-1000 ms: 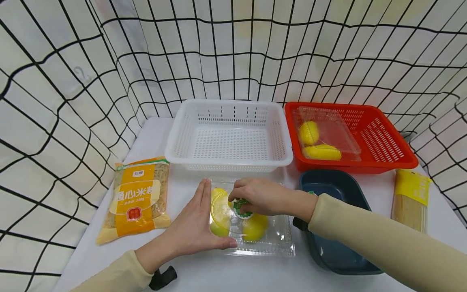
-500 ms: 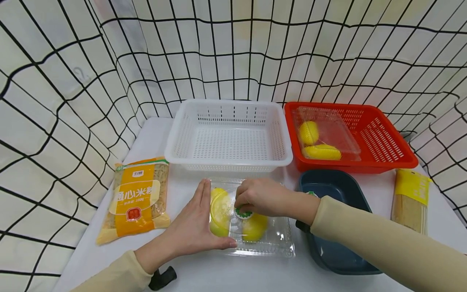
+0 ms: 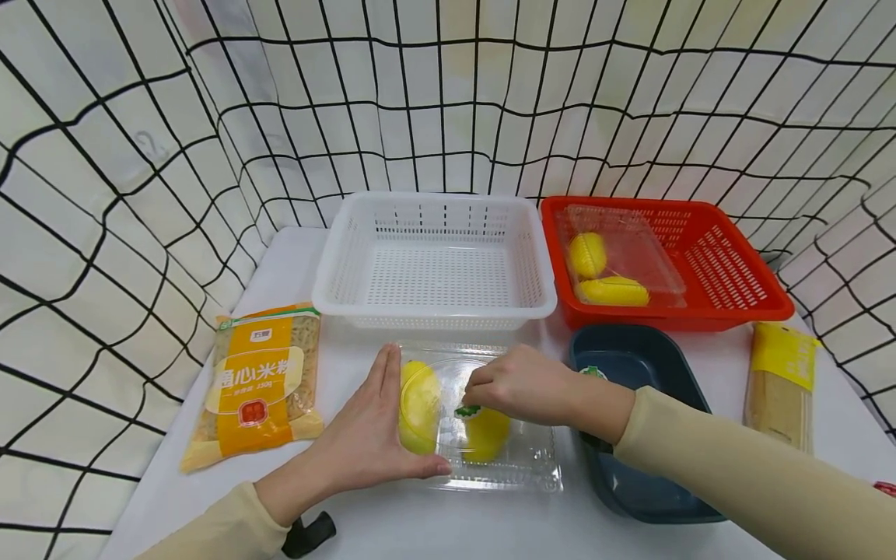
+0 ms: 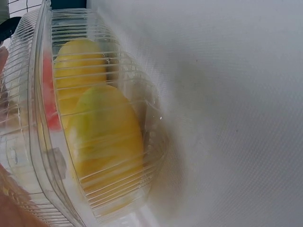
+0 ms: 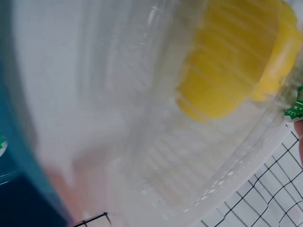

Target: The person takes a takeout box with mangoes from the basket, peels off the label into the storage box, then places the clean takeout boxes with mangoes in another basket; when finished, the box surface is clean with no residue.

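Observation:
A clear plastic clamshell box [image 3: 528, 459] lies on the table, holding yellow, smooth oval fruits [image 4: 106, 137] that look like mangoes. My left hand [image 3: 371, 435] steadies the box's left side, fingers straight along the edge and thumb stretched along the front. Over the lid, my right hand [image 3: 521, 386] has curled fingers and pinches a small round green-and-white sticker [image 3: 467, 411]. The hand hides part of the sticker, so how much of it touches the lid I cannot tell. In the right wrist view, the sticker [image 5: 296, 106] shows at a fingertip by the lid.
Behind the box stands a white basket [image 3: 437, 311]. A red basket [image 3: 735, 264] at back right holds another clear box with yellow items [image 3: 614, 292]. A dark blue basin [image 3: 651, 509] bears a similar sticker [image 3: 593, 372]. Orange pasta bag [image 3: 255, 381] left, yellow-topped packet [image 3: 780, 385] right.
My right hand has shifted slightly right across the lid, and less of the sticker shows beneath its fingers. The left hand and the box stay in place.

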### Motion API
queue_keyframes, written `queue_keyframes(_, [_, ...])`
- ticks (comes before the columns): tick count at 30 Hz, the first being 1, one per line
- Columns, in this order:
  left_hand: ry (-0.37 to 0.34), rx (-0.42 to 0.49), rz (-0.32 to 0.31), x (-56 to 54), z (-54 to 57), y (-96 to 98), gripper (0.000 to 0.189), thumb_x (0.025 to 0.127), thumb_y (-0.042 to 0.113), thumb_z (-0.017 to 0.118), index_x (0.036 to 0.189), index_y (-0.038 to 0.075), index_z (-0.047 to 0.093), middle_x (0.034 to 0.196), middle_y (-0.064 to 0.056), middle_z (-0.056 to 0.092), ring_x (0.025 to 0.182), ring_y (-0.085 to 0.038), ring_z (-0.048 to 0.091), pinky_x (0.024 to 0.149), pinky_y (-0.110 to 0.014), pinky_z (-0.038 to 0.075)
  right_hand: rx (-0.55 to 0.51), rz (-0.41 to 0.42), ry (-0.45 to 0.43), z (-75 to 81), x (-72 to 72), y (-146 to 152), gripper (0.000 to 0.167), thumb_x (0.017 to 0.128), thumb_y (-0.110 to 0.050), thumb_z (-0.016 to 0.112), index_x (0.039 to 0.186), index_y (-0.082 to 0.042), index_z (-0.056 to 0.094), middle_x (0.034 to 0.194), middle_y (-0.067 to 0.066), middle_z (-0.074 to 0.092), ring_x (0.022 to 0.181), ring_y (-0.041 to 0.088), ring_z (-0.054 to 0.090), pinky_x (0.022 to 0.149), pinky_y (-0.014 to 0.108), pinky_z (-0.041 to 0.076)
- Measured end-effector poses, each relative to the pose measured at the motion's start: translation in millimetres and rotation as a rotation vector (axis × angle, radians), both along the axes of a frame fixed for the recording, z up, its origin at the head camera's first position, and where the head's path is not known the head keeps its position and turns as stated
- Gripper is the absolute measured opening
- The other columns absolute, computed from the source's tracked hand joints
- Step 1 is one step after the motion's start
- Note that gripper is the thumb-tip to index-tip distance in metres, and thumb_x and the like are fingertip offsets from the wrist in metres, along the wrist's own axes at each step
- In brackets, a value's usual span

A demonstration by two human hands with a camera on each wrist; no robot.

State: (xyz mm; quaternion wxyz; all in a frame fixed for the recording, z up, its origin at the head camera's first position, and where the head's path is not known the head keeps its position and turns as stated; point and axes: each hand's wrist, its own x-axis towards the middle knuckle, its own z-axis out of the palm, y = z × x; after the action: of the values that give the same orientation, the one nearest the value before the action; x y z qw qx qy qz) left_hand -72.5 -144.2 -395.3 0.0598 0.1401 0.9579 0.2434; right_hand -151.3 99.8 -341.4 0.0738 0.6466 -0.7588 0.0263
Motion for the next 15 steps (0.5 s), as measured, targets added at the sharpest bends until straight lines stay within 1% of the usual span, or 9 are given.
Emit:
queue_keyframes(1, [0.001,0.0,0.001,-0.1,-0.1,0.0,0.152,0.063,0.078,0.08,0.159,-0.012,0.004,0.168,-0.033,0.003,0.155,-0.046,0.022,0.119,-0.054,0.037,-0.019,0.005,-0.002,-0.1,0.7,3.2,0.026,0.082,-0.017,0.085,0.107,-0.016,0.08,0.1,-0.006,0.08,0.09,0.007,0.075,0.077,0.015,0.057])
queue_keyframes(7, [-0.014,0.01,0.007,-0.3,-0.1,-0.7,0.152,0.063,0.078,0.081,0.159,-0.012,0.004,0.168,-0.033,0.002,0.155,-0.046,0.022,0.12,-0.055,0.036,-0.138,0.034,0.05,-0.7,3.4,22.6,0.029,0.078,-0.016,0.088,0.106,-0.015,0.08,0.101,-0.006,0.08,0.09,0.006,0.076,0.079,0.017,0.058])
queue_keyframes(11, [-0.023,0.016,0.007,-0.2,-0.6,-1.1,0.152,0.064,0.078,0.08,0.159,-0.011,0.003,0.168,-0.032,0.001,0.155,-0.046,0.02,0.12,-0.056,0.035,-0.22,0.042,0.048,0.8,5.8,35.0,0.033,0.076,-0.015,0.09,0.107,-0.014,0.08,0.102,-0.004,0.08,0.091,0.007,0.076,0.08,0.02,0.06])
queue_keyframes(15, [-0.014,0.018,-0.002,-0.6,-1.4,-0.6,0.152,0.064,0.078,0.08,0.159,-0.012,0.003,0.168,-0.032,0.001,0.156,-0.046,0.019,0.121,-0.056,0.034,-0.291,0.039,0.057,4.9,11.0,48.5,0.035,0.072,-0.014,0.092,0.105,-0.012,0.081,0.101,-0.001,0.081,0.089,0.009,0.077,0.078,0.022,0.061])
